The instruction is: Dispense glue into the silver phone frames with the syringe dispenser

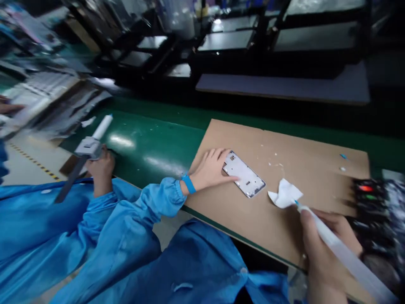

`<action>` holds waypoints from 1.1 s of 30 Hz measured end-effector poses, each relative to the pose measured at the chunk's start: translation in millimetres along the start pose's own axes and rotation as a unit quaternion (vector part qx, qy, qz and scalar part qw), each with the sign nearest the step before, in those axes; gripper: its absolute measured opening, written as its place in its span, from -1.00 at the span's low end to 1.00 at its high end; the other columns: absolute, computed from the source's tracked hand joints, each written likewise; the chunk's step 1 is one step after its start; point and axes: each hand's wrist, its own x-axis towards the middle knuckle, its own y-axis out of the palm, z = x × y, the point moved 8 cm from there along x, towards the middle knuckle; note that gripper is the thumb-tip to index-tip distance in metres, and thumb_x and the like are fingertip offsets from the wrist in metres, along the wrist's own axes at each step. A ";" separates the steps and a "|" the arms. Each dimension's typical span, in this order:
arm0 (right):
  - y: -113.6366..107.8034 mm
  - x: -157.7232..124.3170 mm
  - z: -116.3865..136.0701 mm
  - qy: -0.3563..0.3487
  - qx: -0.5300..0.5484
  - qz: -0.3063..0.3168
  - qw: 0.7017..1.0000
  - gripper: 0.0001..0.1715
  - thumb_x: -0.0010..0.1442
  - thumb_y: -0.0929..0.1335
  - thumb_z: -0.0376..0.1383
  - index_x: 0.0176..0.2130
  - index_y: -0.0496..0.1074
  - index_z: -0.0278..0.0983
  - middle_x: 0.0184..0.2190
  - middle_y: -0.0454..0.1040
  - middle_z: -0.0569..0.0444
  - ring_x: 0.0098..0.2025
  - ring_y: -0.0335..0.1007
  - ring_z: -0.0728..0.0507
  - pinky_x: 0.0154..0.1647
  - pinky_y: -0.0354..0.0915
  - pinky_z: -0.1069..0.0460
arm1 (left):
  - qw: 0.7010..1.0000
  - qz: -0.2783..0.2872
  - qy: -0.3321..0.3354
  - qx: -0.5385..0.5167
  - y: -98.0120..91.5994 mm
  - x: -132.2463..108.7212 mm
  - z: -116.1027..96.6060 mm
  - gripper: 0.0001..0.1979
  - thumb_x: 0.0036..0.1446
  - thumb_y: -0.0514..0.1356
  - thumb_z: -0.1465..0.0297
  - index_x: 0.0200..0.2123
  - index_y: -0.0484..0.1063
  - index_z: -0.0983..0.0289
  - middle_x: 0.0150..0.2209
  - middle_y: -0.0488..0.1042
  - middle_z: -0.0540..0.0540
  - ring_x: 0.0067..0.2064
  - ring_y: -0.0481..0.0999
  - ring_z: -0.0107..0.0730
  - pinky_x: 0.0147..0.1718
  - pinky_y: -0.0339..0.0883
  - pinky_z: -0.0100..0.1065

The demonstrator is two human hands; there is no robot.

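With the left hand (pixel 210 171), gripping the left end of a phone frame (pixel 247 175) laid flat on a brown board (pixel 234 211). Farther right, meeting a crumpled white wipe (pixel 284 194) with the blue tip (pixel 296 202) of a white tube (pixel 341 249), clasped in the right hand (pixel 322 264).

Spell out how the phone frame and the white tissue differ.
Shape: the phone frame is a flat rectangle, while the white tissue is crumpled and irregular.
Look: the phone frame is pale with a dark edge and small openings; the white tissue is plain white.
Contact: the left hand is on the phone frame; the white tissue sits at the tip of the white tube.
Shared: both lie on the brown board.
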 end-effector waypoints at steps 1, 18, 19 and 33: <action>1.9 0.3 -1.0 -0.018 -0.003 0.010 1.000 -0.62 0.17 0.66 0.16 -0.25 0.69 -0.01 -0.37 0.63 -0.14 -0.41 0.58 -0.41 -0.43 0.34 -0.28 | 1.000 -0.002 -0.007 0.012 4.6 4.3 -2.1 0.00 0.23 0.41 -0.23 0.52 0.30 0.21 0.41 0.44 0.34 0.37 0.43 0.27 0.41 0.30 0.20; 126.0 -23.3 77.6 0.001 0.169 0.224 0.960 -0.64 0.39 0.58 0.02 -0.11 0.56 -0.16 -0.32 0.63 0.09 -0.35 0.57 -0.15 -0.31 0.48 -0.03 | 0.985 0.103 0.105 -0.088 24.8 17.8 -13.8 -0.18 0.28 0.42 -0.14 0.43 0.39 0.13 0.17 0.59 0.12 0.25 0.52 0.00 0.29 0.25 -0.04; 134.5 -24.9 76.6 0.006 0.173 0.229 0.958 -0.66 0.38 0.57 0.01 -0.11 0.55 -0.16 -0.33 0.62 0.10 -0.35 0.56 -0.15 -0.31 0.47 -0.03 | 0.984 0.104 0.109 -0.092 26.1 17.2 -14.8 -0.20 0.30 0.41 -0.14 0.43 0.39 0.13 0.14 0.60 0.11 0.23 0.52 -0.01 0.28 0.24 -0.05; 136.9 -29.5 80.9 -0.062 0.090 0.195 0.975 -0.71 0.41 0.57 -0.03 -0.15 0.59 -0.17 -0.25 0.67 0.05 -0.27 0.60 -0.17 -0.30 0.48 -0.04 | 0.980 0.111 0.119 -0.117 28.4 16.5 -18.1 -0.30 0.31 0.40 -0.02 0.37 0.42 0.17 0.06 0.61 0.07 0.21 0.53 -0.01 0.24 0.21 -0.04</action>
